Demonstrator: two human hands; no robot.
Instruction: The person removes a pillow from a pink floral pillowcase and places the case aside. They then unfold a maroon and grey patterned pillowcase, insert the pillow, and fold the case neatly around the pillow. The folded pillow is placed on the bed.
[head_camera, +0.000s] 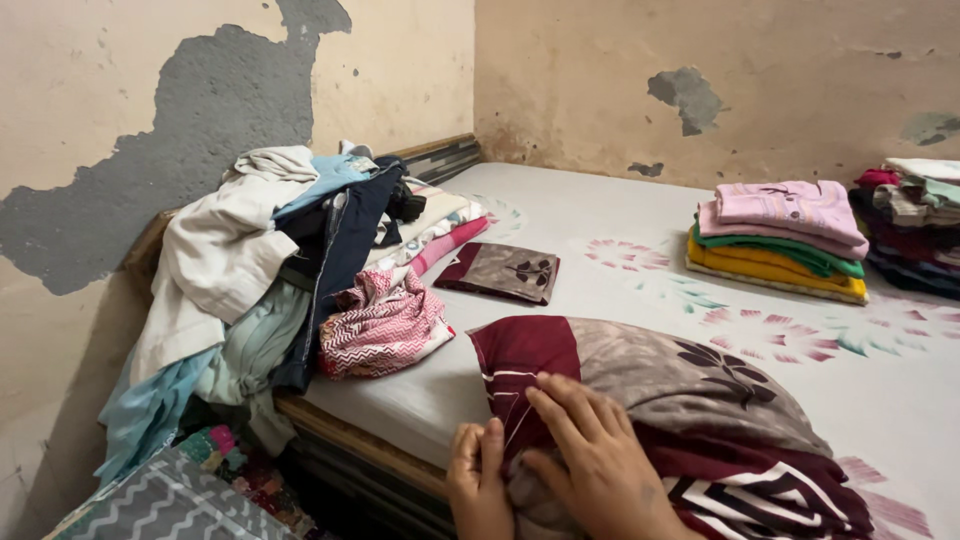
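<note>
Maroon and grey fabric, patterned with dark leaves and white stripes, lies bunched at the near edge of the bed (600, 220), and both hands are on it. The left hand (478, 480) pinches the edge of the maroon-and-grey cloth (690, 400) between thumb and fingers, while the right hand (590, 460) rests on top with its fingers spread flat, pressing rather than gripping (the two hands sit close together, almost touching). To handle this well, I would judge that the pinched edge wants keeping taut and the flat hand should smooth outward so no crease gets trapped underneath. Just beyond, a smaller folded piece of matching cloth (500, 272) lies flat on the white floral sheet. To the left a loose heap of unfolded clothes (300, 260) spills over the bed's wooden side rail, a pink zigzag garment (385, 330) at its near edge. Further right stands a neat folded stack (780, 240), pink on top, green and yellow below, with a second, darker stack (915, 225) beside it near the peeling wall (700, 80).
</note>
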